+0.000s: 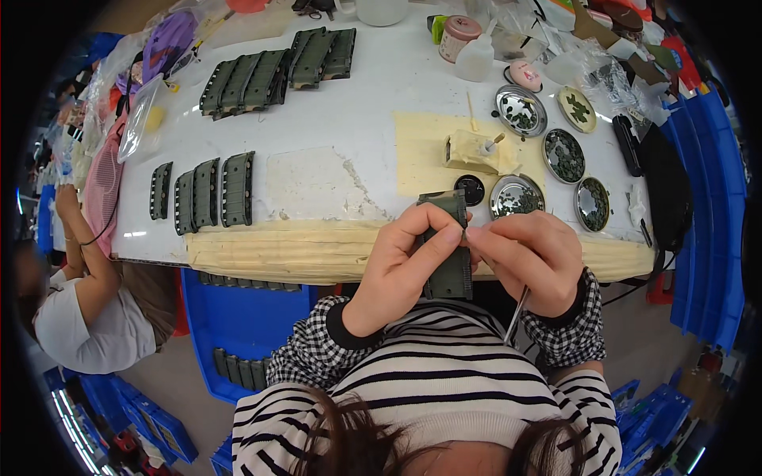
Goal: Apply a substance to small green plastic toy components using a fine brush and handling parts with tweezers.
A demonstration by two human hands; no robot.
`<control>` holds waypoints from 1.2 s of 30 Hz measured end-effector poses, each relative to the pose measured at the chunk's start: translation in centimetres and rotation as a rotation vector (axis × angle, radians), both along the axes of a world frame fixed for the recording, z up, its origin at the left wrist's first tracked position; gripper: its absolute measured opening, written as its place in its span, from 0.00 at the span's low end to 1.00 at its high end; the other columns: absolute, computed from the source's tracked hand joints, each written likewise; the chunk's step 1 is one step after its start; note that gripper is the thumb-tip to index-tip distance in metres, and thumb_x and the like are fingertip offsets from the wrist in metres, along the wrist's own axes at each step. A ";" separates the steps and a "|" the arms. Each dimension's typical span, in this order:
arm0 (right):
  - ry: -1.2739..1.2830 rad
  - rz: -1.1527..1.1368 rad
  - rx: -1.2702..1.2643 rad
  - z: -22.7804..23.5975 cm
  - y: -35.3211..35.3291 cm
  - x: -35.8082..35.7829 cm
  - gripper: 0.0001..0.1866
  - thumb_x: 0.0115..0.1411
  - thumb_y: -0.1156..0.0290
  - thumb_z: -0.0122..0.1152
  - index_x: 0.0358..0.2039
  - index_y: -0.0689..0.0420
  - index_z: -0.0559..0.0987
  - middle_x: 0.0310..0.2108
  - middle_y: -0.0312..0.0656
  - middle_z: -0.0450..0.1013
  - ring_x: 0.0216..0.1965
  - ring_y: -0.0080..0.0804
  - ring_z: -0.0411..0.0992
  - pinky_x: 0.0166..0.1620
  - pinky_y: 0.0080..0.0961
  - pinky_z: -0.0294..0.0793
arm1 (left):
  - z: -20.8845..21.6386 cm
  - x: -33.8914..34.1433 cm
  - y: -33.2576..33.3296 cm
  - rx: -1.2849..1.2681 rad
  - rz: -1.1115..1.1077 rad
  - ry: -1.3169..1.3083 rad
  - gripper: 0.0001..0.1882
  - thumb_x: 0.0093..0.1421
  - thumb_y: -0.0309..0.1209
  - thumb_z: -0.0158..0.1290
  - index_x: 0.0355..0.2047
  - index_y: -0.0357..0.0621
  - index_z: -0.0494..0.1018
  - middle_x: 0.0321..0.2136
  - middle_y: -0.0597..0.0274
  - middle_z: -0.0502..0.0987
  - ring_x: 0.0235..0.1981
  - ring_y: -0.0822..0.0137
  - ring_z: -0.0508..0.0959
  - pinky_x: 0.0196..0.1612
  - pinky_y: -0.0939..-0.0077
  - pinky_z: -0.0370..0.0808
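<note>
My left hand (397,266) is closed around a dark green camouflage-patterned panel (449,274), long and ridged, held upright over the table's front edge. At the panel's right edge, my right hand (544,262) has its thumb and forefinger pinched close to my left thumb. Whatever sits between those fingertips is too small to make out. A thin metal rod-like tool (517,316) sticks out below my right palm, tucked in the hand. Just beyond the hands lie a metal dish (516,180) of small dark green pieces and a small black round dish (470,190).
Several more dishes, one a metal dish (564,155), hold green bits at the right. A tape-wrapped block (480,151) stands on yellow paper (417,143). Similar green panels (246,83) lie at the left. A blue bin (246,317) is below; another person (95,325) sits at the left.
</note>
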State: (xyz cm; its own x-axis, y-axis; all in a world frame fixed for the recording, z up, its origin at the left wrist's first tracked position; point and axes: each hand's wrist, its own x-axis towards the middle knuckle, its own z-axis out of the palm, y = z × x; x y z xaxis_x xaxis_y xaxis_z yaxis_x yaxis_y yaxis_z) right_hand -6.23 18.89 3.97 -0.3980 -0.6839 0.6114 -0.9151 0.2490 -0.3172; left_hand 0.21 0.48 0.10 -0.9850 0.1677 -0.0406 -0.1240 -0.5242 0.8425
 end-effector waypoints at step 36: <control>-0.045 -0.117 0.113 -0.6 0.3 -0.2 0.24 0.37 0.81 0.62 0.41 0.64 0.78 0.32 0.43 0.72 0.25 0.35 0.73 0.27 0.26 0.74 | -0.6 1.1 0.8 -0.645 0.159 0.336 0.46 0.59 0.16 0.48 0.69 0.42 0.30 0.45 0.48 0.73 0.37 0.68 0.74 0.42 0.80 0.71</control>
State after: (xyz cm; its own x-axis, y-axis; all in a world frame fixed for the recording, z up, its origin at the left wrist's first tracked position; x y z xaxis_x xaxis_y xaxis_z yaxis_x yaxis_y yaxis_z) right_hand -6.44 19.22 3.32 -0.5042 -0.6948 0.5129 -0.8633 0.3891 -0.3216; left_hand 1.30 1.30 -0.51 -0.9721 0.0670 0.2249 0.2307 0.0969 0.9682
